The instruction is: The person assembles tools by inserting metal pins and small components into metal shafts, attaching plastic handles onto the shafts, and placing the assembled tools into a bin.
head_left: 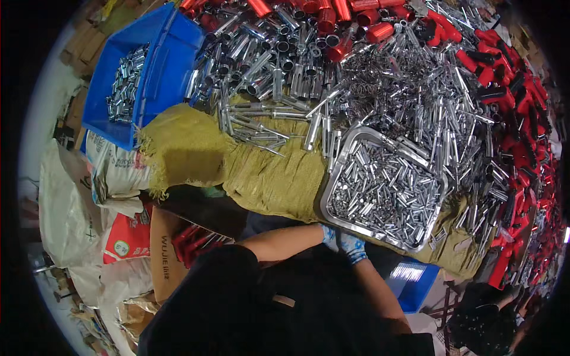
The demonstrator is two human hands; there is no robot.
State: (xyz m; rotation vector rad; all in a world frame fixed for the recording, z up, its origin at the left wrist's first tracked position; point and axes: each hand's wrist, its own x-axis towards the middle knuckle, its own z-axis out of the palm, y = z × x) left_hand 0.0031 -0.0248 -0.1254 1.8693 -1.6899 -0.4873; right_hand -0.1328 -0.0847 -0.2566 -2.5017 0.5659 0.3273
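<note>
My left hand (330,237) and my right hand (352,247) both wear white-and-blue patterned gloves. They meet close together just below the near edge of a metal tray (326,207). Their fingers are hidden, so what they hold, if anything, does not show. The tray is filled with many small shiny metal pins and cylinders (380,196). Behind it lies a tangled heap of thin springs (368,74). Chromed metal tubes (255,71) are piled to the left of the springs.
Yellow woven sacking (276,178) covers the work surface. A blue bin (145,127) with short metal sleeves stands at left. An open carton (161,252) holds red-handled parts. Red-and-black handles (504,95) heap along the right. Another blue bin (409,293) and a person (484,320) are lower right.
</note>
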